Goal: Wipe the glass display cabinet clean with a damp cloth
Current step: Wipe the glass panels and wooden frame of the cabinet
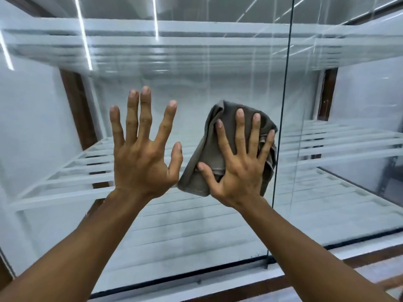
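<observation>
While the right hand (239,171) pressed a grey cloth (209,162) flat-fingered against the glass panel (196,88), the left hand (141,153) was spread empty, and wiping seemed midway.

Before the glass pane (196,83), left hand (141,158) spread flat. Just beside, at three o'clock: cloth (209,149), against the pane under right hand (242,171). Near the cloth at three o'clock, the vertical pane edge (283,118). Behind the glass, slatted shelves (327,149).
</observation>
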Tool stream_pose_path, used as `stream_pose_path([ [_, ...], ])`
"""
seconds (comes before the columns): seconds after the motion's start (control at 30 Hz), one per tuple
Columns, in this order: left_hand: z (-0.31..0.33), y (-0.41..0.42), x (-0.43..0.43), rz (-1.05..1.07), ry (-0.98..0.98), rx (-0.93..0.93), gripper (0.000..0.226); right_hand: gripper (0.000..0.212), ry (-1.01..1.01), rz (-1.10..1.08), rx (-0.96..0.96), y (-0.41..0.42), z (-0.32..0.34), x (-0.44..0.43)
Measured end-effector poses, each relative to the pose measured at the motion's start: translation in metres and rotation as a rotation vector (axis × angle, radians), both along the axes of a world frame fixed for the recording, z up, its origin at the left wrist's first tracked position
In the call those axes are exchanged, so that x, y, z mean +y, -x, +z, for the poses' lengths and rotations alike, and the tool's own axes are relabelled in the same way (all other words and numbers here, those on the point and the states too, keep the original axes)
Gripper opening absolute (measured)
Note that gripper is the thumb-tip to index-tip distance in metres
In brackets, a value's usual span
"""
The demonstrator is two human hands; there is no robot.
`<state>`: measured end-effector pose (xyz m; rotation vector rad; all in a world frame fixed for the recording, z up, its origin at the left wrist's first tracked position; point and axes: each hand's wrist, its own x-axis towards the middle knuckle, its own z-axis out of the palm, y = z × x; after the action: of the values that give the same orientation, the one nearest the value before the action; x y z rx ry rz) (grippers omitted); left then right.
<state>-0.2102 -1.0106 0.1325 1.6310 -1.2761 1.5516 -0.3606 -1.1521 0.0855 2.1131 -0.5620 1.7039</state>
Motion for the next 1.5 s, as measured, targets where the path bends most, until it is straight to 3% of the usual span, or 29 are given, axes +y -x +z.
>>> stream_pose_path([
  [0.13,0.000,-0.002,0.002,-0.013,0.005,-0.019,0.068,0.091,0.176,0.058,0.213,-0.005,-0.047,0.004],
  [0.33,-0.006,-0.006,0.007,-0.037,0.005,-0.033,0.071,0.086,0.053,-0.024,-0.032,-0.001,0.000,-0.005],
  [0.5,-0.039,-0.011,0.012,-0.024,-0.030,-0.067,0.075,0.087,0.140,-0.023,0.125,-0.005,-0.056,0.004],
  [0.6,-0.061,-0.017,0.014,-0.029,0.013,-0.076,0.074,0.087,0.194,-0.045,0.096,0.003,-0.049,-0.011],
  [0.7,-0.084,-0.018,0.015,-0.040,0.050,-0.049,0.074,0.088,0.110,-0.026,0.000,-0.005,-0.061,0.000],
  [0.83,-0.116,-0.019,0.016,-0.020,0.071,-0.062,0.073,0.088,0.198,-0.017,0.126,-0.015,-0.112,0.011],
  [0.9,-0.120,-0.022,0.016,-0.028,0.065,-0.050,0.073,0.088,0.257,-0.022,0.126,-0.008,-0.104,0.002],
  [1.07,-0.143,-0.024,0.020,-0.030,0.072,-0.050,0.072,0.088,0.116,-0.057,-0.026,-0.006,-0.110,-0.006],
  [1.23,-0.157,-0.023,0.019,-0.033,0.086,-0.033,0.073,0.089,0.245,-0.047,0.133,-0.005,-0.156,-0.005],
  [1.4,-0.171,-0.021,0.016,-0.012,0.066,-0.030,0.075,0.088,0.153,-0.078,-0.016,0.003,-0.140,-0.017],
  [1.5,-0.171,-0.020,0.014,-0.021,0.076,-0.022,0.076,0.090,0.126,-0.076,0.013,-0.004,-0.167,-0.009],
])
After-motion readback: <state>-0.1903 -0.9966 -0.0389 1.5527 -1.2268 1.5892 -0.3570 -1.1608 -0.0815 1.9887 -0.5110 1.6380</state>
